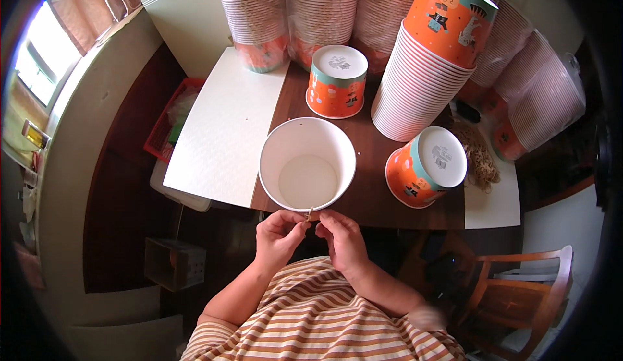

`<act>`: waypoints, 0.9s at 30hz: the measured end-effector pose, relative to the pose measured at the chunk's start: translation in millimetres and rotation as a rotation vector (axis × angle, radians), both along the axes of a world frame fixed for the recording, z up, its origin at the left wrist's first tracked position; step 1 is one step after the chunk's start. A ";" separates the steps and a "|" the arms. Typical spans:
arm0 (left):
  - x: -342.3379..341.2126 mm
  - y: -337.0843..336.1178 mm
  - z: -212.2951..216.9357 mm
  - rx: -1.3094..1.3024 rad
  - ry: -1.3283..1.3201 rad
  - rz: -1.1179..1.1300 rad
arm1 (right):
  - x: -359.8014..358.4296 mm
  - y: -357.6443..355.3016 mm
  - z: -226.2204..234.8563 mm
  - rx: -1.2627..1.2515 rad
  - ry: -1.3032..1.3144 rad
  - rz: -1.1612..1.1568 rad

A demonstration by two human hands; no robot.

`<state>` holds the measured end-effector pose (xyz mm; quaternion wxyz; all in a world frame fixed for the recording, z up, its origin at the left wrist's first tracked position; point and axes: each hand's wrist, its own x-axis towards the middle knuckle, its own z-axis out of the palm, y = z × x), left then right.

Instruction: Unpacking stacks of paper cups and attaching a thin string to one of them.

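A large white paper tub [272, 139] stands mouth up at the table's front edge, its inside bare. Just below its near rim my two hands meet. Thumb and forefinger of my left hand [280, 236] pinch a short bit of thin tan twine [310, 214] at the rim. My right hand [344, 239] is closed beside it, its fingertips at the twine's other side; the exact grip is partly hidden. Behind the tub, an orange printed paper tub [336, 92] rests upside down. Another upside-down orange tub [415, 173] sits to the right.
A tall stack of nested paper tubs [422, 79] rises behind, on the dark brown tabletop [370, 166]. More plastic-wrapped stacks [322, 11] line the back. Loose tan twine [479, 156] lies at the right. A red crate [162, 124] is at left, a wooden chair [519, 293] at lower right.
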<state>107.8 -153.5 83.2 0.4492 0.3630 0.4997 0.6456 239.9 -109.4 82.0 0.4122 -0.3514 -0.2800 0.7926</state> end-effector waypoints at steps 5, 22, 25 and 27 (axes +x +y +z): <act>-5.6 -2.0 -3.8 -0.059 -0.087 -0.092 | -3.3 3.2 -8.0 -0.109 0.088 0.076; -9.2 -1.2 0.1 -0.067 -0.135 -0.050 | -1.5 3.5 -11.4 0.311 -0.155 -0.028; -0.1 -2.2 9.2 -0.002 -0.103 -0.036 | -0.8 4.2 -13.6 0.384 -0.213 -0.030; -0.4 -3.8 8.7 0.028 0.077 -0.061 | -1.9 4.1 -9.3 0.392 -0.231 -0.027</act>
